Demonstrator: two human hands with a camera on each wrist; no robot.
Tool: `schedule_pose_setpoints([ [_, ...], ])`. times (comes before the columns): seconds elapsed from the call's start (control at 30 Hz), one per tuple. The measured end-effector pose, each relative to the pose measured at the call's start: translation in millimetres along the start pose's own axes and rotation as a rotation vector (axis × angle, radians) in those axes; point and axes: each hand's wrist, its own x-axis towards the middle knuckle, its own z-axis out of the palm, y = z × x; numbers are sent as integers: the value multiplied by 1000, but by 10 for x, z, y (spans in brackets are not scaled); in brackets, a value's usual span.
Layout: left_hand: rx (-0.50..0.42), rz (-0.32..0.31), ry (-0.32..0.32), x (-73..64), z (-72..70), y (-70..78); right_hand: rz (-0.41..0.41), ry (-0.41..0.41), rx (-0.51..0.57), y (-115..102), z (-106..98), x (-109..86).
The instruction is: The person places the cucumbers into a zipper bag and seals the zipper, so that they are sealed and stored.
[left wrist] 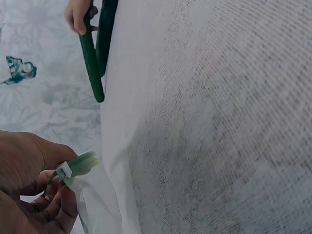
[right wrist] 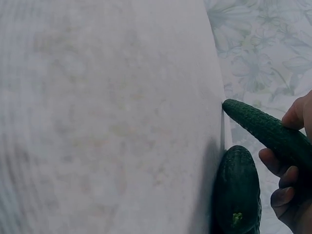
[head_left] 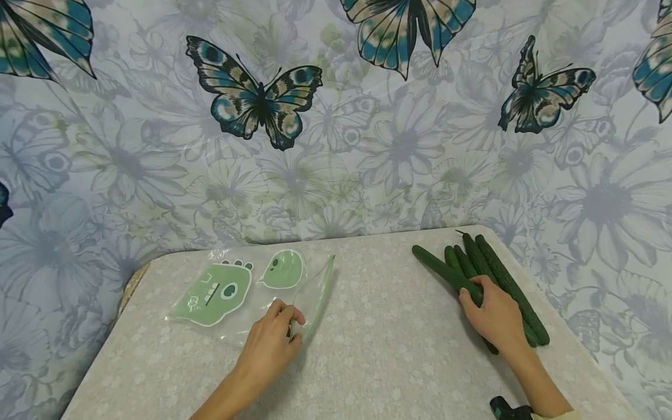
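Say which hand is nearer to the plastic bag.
Left. The left hand grips the plastic bag at its green edge; the right hand is apart from it, across the table to the right, holding a cucumber.

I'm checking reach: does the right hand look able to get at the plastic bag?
Probably yes: only bare tabletop shows between the right hand and the plastic bag, though that hand holds a cucumber.

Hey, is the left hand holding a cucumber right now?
No, the left hand pinches the plastic bag by its green edge, while the right hand holds a cucumber.
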Motion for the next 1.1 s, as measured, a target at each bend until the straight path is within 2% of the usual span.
schedule_pose_setpoints([
  [0.13,-70,-2,-18,55,-22,-25,-7,13,23,-12,-32,-4],
  [0.33,-153,-24,-54,128,-68,-21,-76,6,100,-80,-111,-16],
  [0.6,-153,-15,-85,109,-57,-10,-165,-90,174,-111,-168,-122],
  [0.8,-156,-6,-113,85,-28,-22,-232,-129,194,-176,-133,-198],
  [1.0,-158,6,-120,69,0,-27,-282,-184,224,-301,-106,-258],
  [1.1,-155,16,-115,67,9,-28,-302,-216,279,-380,-98,-258],
])
